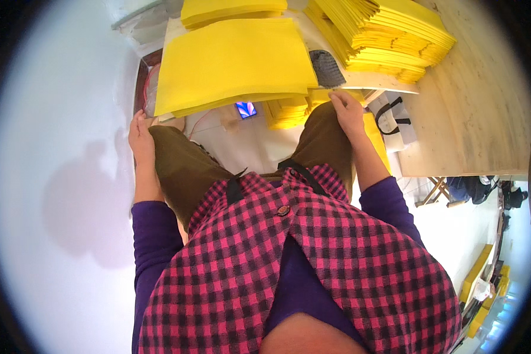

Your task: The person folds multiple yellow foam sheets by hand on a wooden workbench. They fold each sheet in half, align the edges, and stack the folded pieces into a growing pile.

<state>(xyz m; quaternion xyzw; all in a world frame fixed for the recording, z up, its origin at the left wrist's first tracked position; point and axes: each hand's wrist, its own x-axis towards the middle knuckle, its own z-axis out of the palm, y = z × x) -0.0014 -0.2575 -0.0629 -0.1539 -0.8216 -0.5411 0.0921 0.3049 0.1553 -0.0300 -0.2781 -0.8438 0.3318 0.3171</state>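
My left hand [141,140] rests beside my left knee, close to the white wall. Its fingers are partly stretched out and hold nothing that I can see. On the outer side of my right knee lies my right hand [349,113], fingers loosely extended forward with nothing visible in them. A stack of flat yellow sheets [233,62] sits just beyond my knees, its near edge overhanging the table [389,84]. Neither hand touches it. Beside that stack's right edge is a dark grey, textured cloth-like piece [327,68], nearest to my right hand.
Tall yellow piles [389,38] stand at the far right, another yellow stack [235,10] at the back. Below the table are more yellow bundles [286,112] and a lit screen [245,110]. A wooden panel [466,118] and a white bag with black handles [392,121] are to the right.
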